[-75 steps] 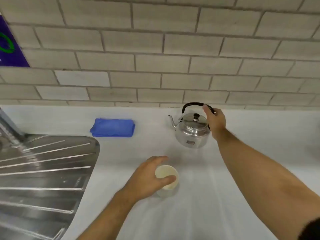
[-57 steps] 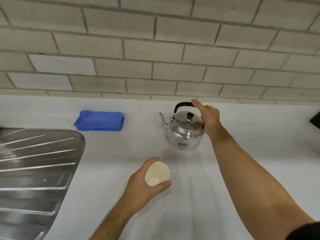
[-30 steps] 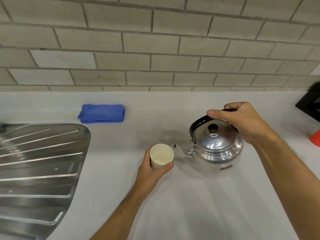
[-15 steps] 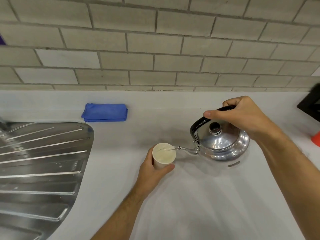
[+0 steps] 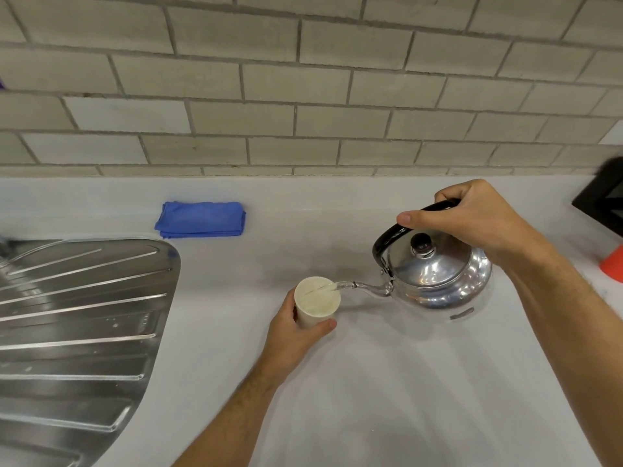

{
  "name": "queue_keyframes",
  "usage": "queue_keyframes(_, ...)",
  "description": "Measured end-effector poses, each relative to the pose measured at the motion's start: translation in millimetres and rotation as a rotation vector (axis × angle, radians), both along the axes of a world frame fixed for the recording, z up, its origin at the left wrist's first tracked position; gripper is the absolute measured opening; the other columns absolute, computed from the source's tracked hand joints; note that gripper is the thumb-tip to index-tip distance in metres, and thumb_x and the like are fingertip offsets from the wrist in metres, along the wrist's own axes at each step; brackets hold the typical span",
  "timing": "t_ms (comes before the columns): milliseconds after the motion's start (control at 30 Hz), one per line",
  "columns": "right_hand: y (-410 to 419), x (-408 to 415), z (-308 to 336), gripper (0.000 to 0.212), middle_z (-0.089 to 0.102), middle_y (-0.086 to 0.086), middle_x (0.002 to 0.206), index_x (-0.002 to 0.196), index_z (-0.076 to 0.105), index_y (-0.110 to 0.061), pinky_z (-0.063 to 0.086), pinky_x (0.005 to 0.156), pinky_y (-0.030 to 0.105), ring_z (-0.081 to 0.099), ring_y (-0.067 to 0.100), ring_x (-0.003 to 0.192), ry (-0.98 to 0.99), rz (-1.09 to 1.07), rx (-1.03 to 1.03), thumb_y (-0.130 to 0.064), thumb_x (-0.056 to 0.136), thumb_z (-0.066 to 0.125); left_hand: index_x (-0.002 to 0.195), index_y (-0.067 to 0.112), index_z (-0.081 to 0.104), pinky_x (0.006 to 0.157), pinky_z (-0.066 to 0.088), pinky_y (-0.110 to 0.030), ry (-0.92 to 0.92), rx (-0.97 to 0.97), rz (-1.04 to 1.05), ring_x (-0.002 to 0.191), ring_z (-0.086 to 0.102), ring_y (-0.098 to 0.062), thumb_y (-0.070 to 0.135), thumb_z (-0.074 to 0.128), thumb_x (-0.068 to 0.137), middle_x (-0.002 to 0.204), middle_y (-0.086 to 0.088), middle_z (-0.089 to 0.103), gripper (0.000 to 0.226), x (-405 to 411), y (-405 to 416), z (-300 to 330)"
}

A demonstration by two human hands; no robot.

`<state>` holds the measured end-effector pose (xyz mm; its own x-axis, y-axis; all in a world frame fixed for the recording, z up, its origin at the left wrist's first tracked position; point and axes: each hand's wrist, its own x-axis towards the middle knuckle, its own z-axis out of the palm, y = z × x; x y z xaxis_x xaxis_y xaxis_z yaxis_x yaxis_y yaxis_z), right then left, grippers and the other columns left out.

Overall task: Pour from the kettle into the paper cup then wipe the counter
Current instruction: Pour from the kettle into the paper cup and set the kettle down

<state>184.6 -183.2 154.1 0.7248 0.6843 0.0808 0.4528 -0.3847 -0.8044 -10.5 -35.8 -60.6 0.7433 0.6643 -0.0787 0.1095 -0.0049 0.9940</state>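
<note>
Hands both closed: right hand (image 5: 472, 220) grips the steel kettle (image 5: 435, 278) by its black handle, tipped so water runs from the spout; left hand (image 5: 290, 328) wraps the paper cup (image 5: 317, 299), just left of the kettle, steadying it on the surface (image 5: 387, 382). Blue cloth (image 5: 200, 219) waits far left of the kettle.

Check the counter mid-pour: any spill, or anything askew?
Nothing stands out. The stream from the kettle lands inside the paper cup, which the left hand holds upright. The right hand tilts the kettle by its handle. No puddle shows on the counter; the blue cloth lies folded.
</note>
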Motion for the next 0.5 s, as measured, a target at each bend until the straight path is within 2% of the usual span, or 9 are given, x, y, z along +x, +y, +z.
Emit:
queue_keyframes(200,-0.9,-0.1,3.4,0.058,0.04,-0.01,0.039,0.04,0.047,-0.02,0.031,0.039,0.017,0.037,0.009,0.037,-0.018,-0.008,-0.014,-0.057,0.048,0.091,0.129,0.035,0.051,0.099,0.048,-0.029,-0.003,-0.003,-0.007,0.116,0.057,-0.005,0.024,0.088,0.065,0.125,0.015,0.063,0.075,-0.4,0.7,1.6)
queue_keyframes(500,-2.4,0.9,5.7,0.057,0.04,-0.011,0.038,0.039,0.048,-0.02,0.032,0.037,0.016,0.038,0.007,0.035,-0.031,-0.007,-0.026,-0.055,0.05,0.091,0.126,0.038,0.052,0.094,0.048,-0.021,-0.022,-0.021,-0.014,0.112,0.057,0.003,0.018,0.088,0.066,0.122,0.019,0.063,0.073,-1.2,1.1,2.3)
